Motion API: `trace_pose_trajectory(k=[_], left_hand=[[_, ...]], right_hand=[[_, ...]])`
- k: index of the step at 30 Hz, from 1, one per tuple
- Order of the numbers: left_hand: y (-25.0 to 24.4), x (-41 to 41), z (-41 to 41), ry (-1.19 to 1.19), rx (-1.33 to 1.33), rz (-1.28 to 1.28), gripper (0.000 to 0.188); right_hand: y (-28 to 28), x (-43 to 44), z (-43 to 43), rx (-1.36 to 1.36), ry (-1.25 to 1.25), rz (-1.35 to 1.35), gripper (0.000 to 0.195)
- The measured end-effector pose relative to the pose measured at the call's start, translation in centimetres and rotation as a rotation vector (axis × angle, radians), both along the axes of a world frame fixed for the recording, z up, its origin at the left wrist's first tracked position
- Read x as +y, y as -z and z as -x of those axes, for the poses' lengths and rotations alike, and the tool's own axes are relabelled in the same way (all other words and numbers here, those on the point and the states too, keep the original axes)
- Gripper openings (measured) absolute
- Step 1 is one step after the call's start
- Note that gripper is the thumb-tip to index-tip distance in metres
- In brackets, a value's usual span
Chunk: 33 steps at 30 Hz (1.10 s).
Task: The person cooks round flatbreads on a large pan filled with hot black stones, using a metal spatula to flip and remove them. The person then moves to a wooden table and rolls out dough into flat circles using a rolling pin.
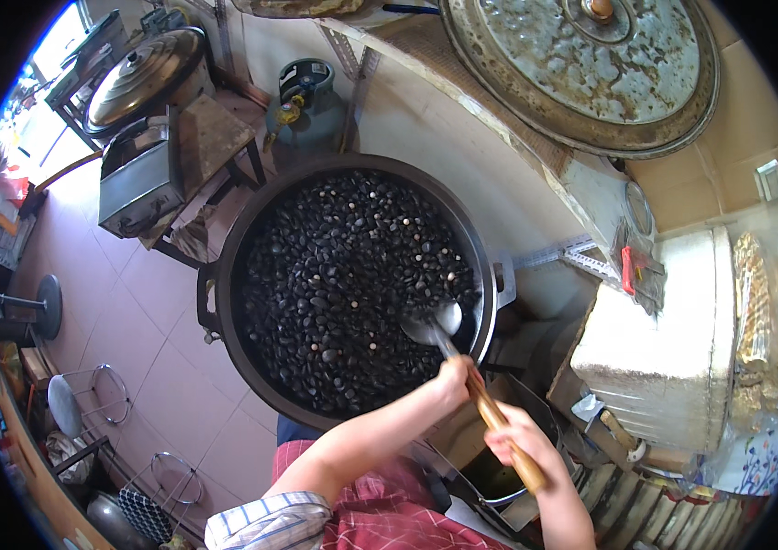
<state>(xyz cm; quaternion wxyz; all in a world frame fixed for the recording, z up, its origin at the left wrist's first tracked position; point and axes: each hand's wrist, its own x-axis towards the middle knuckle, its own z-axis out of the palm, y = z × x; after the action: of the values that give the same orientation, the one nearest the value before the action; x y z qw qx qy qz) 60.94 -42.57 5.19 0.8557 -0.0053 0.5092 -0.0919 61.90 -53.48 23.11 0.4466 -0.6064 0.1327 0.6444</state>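
A large dark wok (234,357) stands before me, filled with small black stones (320,275) with a few pale round pieces among them. Both my hands are on the wooden handle (492,411) of a metal-headed spatula. My left hand (456,378) grips it low, near the metal shank by the wok's rim. Higher up, close to the butt end, my right hand (519,436) is closed around the wood. The rounded spatula head (433,323) rests among the stones at the wok's near right side, its lower edge hidden by them.
A gas cylinder (310,113) stands behind the wok. To the left are a low bench (213,134) with a metal box (141,182) and a lidded pot (144,72). A shelf with a large round lid (588,69) overhangs at back right. A white foam box (650,344) sits right.
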Motion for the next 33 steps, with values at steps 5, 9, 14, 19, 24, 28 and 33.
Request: trace_pose_trajectory(k=[5, 9, 14, 19, 24, 28, 33], left_hand=[[3.7, 6.7, -1.2, -0.261, -0.117, -0.083, 0.018], [2.7, 5.8, 2.9, -0.373, -0.452, 0.122, 0.014], [-5.5, 5.2, 7.4, 0.5, -0.292, -1.61, 0.027], [-6.3, 10.4, -2.8, 0.349, -1.155, -2.397, 0.036], [-3.6, 19.9, -10.3, 0.757, -1.203, -2.41, 0.022], [-3.2, 23.9, -7.6, 0.38, -1.043, -2.454, 0.027], [-3.4, 23.5, -1.1, 0.122, -0.815, -2.519, 0.031]], right_hand=[[6.0, 5.7, 0.9, -0.513, -0.347, -0.02, 0.074], [7.7, 2.3, 3.7, -1.271, -0.853, -0.081, 0.085], [0.9, -1.5, 5.7, -1.37, -0.915, 0.237, 0.091], [-1.5, 6.8, 0.5, -1.237, -0.748, 0.44, 0.07], [-1.9, 19.5, -5.9, -1.118, -0.839, 0.311, 0.036], [-0.8, 23.1, -4.7, -1.465, -1.256, 0.307, 0.049], [1.6, 21.2, 0.7, -1.773, -1.475, 0.293, 0.061]])
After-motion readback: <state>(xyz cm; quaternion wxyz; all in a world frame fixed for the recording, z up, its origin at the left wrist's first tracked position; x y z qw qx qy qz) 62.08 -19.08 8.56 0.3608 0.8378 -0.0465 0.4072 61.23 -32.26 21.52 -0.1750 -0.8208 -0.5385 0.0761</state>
